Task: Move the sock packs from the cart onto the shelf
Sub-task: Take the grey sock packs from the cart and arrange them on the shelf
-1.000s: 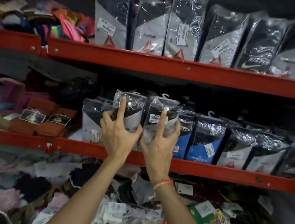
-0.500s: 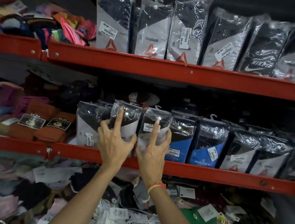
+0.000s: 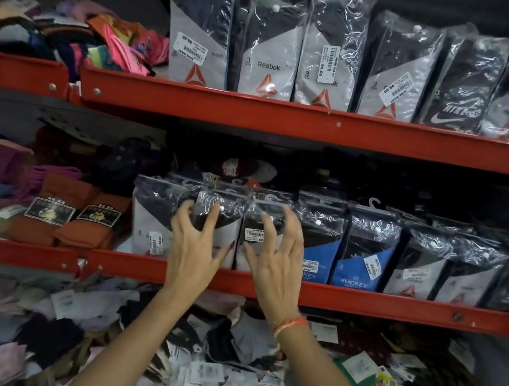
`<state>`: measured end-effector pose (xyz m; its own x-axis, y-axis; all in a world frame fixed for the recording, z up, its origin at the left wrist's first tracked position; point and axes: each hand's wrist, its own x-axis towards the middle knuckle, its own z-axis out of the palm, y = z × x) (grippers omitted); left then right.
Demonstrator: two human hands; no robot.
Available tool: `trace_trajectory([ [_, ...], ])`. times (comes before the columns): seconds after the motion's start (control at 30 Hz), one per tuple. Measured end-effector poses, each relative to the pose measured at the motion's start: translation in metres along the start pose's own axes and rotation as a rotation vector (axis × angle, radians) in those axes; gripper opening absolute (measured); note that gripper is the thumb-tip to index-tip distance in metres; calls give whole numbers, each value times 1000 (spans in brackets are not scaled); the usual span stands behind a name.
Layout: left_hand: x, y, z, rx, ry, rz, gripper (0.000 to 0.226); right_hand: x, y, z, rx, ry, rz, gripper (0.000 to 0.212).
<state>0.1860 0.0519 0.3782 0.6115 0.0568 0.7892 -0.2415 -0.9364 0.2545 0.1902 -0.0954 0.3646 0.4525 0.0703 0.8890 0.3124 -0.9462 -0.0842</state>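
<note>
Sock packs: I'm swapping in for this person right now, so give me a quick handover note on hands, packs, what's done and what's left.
Left hand: open, fingers spread on a grey-black pack on the middle shelf, not gripping.
Right hand: open, fingers on the neighbouring pack, not gripping.
Both packs stand upright in the row, left of the blue packs. Top shelf also holds a row of packs.
Done: these two are seated on the shelf.
Left: withdraw the hands and fetch more; the cart is not in view, so the remaining count is unknown.
</note>
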Motion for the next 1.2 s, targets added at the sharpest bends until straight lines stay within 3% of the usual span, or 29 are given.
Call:
trace_trajectory([
  [0.07,14,-7,-9,100,40,157,90,25,4,-7,-84,-80,-116,85],
  [0.17,38,-15,-13,323,-163,328,120,45,13,-15,-264,-318,-41,111],
  [0.23,46,-15,-7,379,-284,343,129,46,22,-15,-258,-480,29,114],
  [0.3,47,-11,-1,337,-306,340,126,46,29,-16,-247,-556,43,114],
  [0.4,41,-7,2,243,-242,329,117,48,37,-17,-283,-556,22,114],
  [0.57,39,-18,4,215,-184,393,125,48,39,-19,-274,-535,-23,119],
  [0.77,61,-67,-39,376,-228,362,132,54,7,-17,-227,-258,-279,110],
  [0.9,75,-100,-48,527,-349,245,137,70,-27,-3,-151,-428,-345,107],
  [1.0,77,-103,-44,564,-422,249,125,71,-37,11,-202,-482,-325,114],
  [1.2,84,-84,-38,265,-271,231,81,72,-28,15,-233,-414,-360,114],
])
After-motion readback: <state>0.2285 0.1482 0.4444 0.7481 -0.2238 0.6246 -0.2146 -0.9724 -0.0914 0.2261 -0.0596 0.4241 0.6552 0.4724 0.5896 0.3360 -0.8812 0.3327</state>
